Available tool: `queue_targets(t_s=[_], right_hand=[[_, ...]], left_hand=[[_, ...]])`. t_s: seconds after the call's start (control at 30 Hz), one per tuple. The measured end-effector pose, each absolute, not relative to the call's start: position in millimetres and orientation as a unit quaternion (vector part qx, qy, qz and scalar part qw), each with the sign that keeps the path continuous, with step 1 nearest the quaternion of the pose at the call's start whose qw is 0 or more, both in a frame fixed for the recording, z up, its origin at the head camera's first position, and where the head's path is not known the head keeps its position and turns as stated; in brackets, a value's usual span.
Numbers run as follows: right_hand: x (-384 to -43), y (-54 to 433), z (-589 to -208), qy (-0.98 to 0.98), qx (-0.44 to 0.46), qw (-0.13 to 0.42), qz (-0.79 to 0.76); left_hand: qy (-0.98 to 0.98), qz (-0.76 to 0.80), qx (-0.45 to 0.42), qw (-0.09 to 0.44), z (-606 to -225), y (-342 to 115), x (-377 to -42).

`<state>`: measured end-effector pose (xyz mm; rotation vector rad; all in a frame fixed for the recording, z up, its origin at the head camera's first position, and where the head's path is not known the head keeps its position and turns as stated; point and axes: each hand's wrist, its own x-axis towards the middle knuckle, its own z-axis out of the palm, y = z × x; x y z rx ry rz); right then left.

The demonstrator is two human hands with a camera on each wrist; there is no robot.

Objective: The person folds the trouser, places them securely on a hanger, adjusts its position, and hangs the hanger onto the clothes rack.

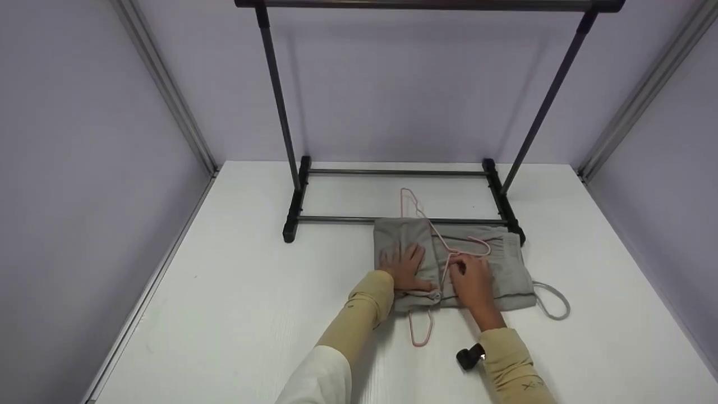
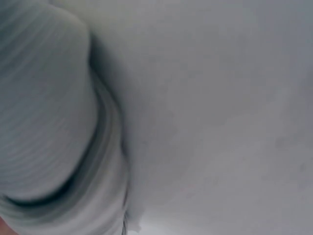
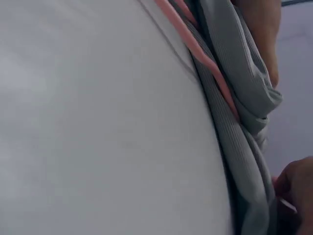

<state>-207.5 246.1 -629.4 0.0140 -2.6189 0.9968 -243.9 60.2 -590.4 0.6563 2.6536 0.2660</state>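
Note:
Grey trousers (image 1: 507, 269) lie folded on the white table, a gathered waistband and a cord loop at their right end. A pink clothes hanger (image 1: 441, 238) runs across them, its hook lying toward the right. The left part of the trousers is folded over the hanger, and one hanger end sticks out at the front. My left hand (image 1: 405, 268) presses on this folded part with fingers spread. Beside the fold, my right hand (image 1: 472, 280) has its fingers curled and pinches the hanger near its hook. The right wrist view shows the hanger (image 3: 195, 46) between layers of grey cloth.
A dark metal clothes rack (image 1: 295, 202) stands behind the trousers, its top bar (image 1: 426, 5) high above. Its lower front rail passes right at the trousers' back edge. Pale panels enclose the table (image 1: 252, 314). A small black device (image 1: 470, 357) sits at my right wrist.

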Motion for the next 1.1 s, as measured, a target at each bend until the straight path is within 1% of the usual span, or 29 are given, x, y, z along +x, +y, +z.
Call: queue_targets(t_s=[0.07, 0.13, 0.23, 0.3, 0.4, 0.5, 0.63, 0.77, 0.87, 0.97, 1.1], right_hand=[[-203, 240, -622, -0.934, -0.013, 0.134, 0.331], [-201, 236, -617, -0.941, -0.027, 0.088, 0.326], [-201, 234, -612, -0.933, -0.045, 0.046, 0.353], [-199, 237, -612, -0.920, -0.058, 0.016, 0.386], [-198, 240, -611, -0.894, -0.077, -0.020, 0.441], [-199, 239, -608, -0.859, -0.084, -0.034, 0.504], [-199, 234, -599, -0.836, -0.062, -0.010, 0.544], [-195, 227, -594, -0.835, -0.037, 0.022, 0.548], [-193, 220, -591, -0.830, -0.033, 0.036, 0.556], [-192, 214, -589, -0.831, -0.032, 0.049, 0.553], [-192, 205, -588, -0.830, -0.024, 0.085, 0.551]], left_hand=[[0.948, 0.091, 0.234, 0.197, -592, 60, -244], [0.949, 0.086, 0.233, 0.195, -594, 60, -245], [0.950, 0.077, 0.237, 0.190, -596, 59, -246], [0.946, 0.082, 0.243, 0.196, -596, 59, -244], [0.941, 0.089, 0.251, 0.206, -594, 57, -243], [0.940, 0.097, 0.253, 0.209, -591, 55, -244], [0.941, 0.102, 0.251, 0.202, -590, 54, -246], [0.942, 0.109, 0.251, 0.195, -593, 54, -247], [0.935, 0.142, 0.253, 0.203, -598, 52, -250], [0.916, 0.234, 0.237, 0.222, -604, 47, -254], [0.836, 0.465, 0.169, 0.237, -611, 41, -259]])
